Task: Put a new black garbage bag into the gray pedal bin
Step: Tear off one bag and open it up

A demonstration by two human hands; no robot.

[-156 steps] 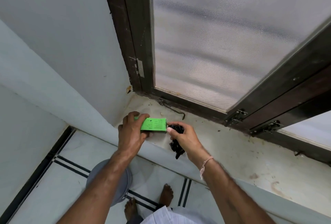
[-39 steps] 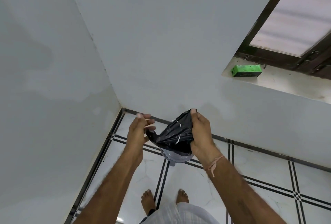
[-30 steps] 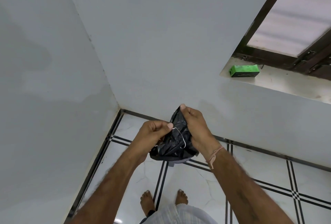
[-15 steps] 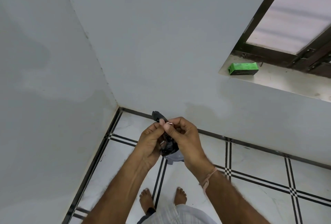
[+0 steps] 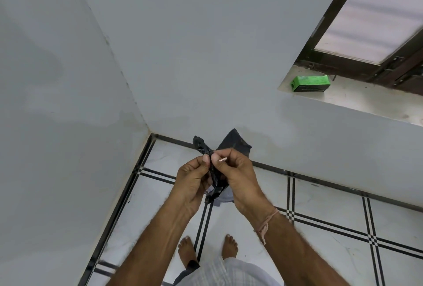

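Note:
I hold a folded black garbage bag [image 5: 235, 143] upright between both hands at chest height. My left hand [image 5: 194, 180] pinches one twisted edge of it with thumb and fingers. My right hand [image 5: 238, 178] pinches the other side, and a flat corner of the bag sticks up behind its fingers. A small pale strip shows at my right fingertips. Only a sliver of the gray pedal bin [image 5: 225, 197] shows on the floor below, mostly hidden by my hands and the bag.
A green box [image 5: 310, 83] lies on the window sill [image 5: 366, 98] at the upper right. Two white walls meet in a corner ahead on the left. My bare feet [image 5: 187, 249] stand on white floor tiles with black lines.
Since five seconds ago I left the green box on the sill and turned to the corner. In the last second my hands bunched the bag, then drew a corner of it upward.

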